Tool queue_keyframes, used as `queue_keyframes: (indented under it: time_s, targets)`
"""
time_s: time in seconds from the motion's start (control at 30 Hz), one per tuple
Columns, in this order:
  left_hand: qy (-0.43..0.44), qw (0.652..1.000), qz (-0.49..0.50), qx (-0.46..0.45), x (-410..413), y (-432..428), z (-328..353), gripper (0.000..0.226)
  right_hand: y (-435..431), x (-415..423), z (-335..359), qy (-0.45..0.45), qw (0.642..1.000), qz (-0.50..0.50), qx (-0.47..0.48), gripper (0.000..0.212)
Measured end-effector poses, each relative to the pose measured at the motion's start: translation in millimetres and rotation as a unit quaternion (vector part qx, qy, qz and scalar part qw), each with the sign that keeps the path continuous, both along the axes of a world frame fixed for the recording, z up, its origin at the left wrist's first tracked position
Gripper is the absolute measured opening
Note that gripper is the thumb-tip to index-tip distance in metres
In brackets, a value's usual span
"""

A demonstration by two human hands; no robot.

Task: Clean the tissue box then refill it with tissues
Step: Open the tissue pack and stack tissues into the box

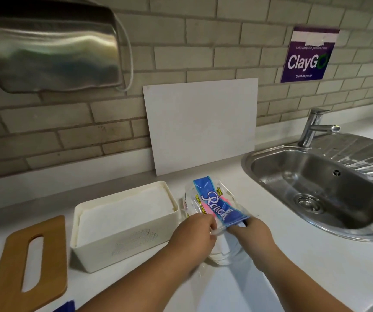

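A cream tissue box stands open on the white counter, filled to near its rim with white tissues. Its wooden lid with a long slot lies flat to the left. To the right of the box, both hands hold a clear plastic tissue pack with a blue "Reach" label. My left hand grips the pack's near left edge. My right hand grips the near right edge. A wad of white tissues shows beneath the hands, inside the crumpled wrapper.
A steel sink with a tap is set in the counter at the right. A white board leans against the tiled wall behind the pack. A steel towel dispenser hangs top left. A blue object peeks in at the bottom edge.
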State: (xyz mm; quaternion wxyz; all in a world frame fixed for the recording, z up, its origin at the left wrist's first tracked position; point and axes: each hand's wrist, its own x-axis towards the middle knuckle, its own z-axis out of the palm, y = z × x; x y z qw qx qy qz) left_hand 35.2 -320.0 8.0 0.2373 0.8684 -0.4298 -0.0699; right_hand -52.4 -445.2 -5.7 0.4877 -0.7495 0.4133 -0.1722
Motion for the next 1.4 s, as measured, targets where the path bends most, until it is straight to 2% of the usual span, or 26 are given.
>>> queue_keyframes:
  time_s: [0.07,0.17,0.3,0.47,0.63,0.77,0.9,1.07,1.17,1.23,1.3,1.4]
  targets:
    - [-0.002,1.0,-0.004,-0.005,1.0,-0.2,0.4,0.016,1.6,-0.9,2.7,-0.044,0.996,-0.009,0.083,0.026]
    - [0.0,1.0,-0.003,-0.012,1.8,-1.0,-0.5,0.016,4.4,-2.2,6.1,-0.058,0.982,0.001,0.18,0.023]
    - [-0.005,1.0,0.0,-0.02,2.5,0.2,-1.9,0.014,-0.4,-5.0,4.8,-0.081,0.963,-0.012,0.257,0.028]
    - [0.0,1.0,0.0,-0.032,6.8,3.7,-1.1,0.015,-9.2,-15.0,4.0,-0.135,0.925,0.017,0.354,0.031]
    - [0.031,0.999,0.0,-0.025,6.8,6.8,1.4,0.023,-17.0,-24.2,12.8,-0.111,0.934,0.073,0.332,0.04]
    - [-0.013,1.0,0.008,0.003,7.7,7.5,5.8,0.029,-19.4,-35.0,29.5,-0.094,0.94,0.115,0.306,0.037]
    - [-0.015,1.0,0.006,0.013,8.9,4.6,8.2,0.032,-15.9,-49.8,53.5,-0.081,0.942,0.161,0.282,0.05]
    - [0.057,0.998,0.027,-0.002,15.1,5.5,9.8,0.05,-14.5,-68.4,91.1,-0.102,0.936,0.207,0.264,0.05]
    - [0.139,0.987,0.061,-0.056,17.2,6.7,16.0,0.046,-13.1,-75.1,115.8,-0.127,0.926,0.244,0.259,0.061]
    - [0.229,0.961,0.077,-0.135,16.0,9.8,27.8,0.044,-11.6,-76.8,129.5,-0.147,0.916,0.273,0.256,0.074]
    - [0.281,0.937,0.078,-0.192,11.6,15.8,46.5,0.044,-9.8,-76.9,141.5,-0.168,0.9,0.304,0.264,0.081]
    - [0.389,0.891,0.123,-0.2,9.2,33.7,75.3,0.058,-3.0,-68.9,156.5,-0.18,0.879,0.351,0.267,0.08]
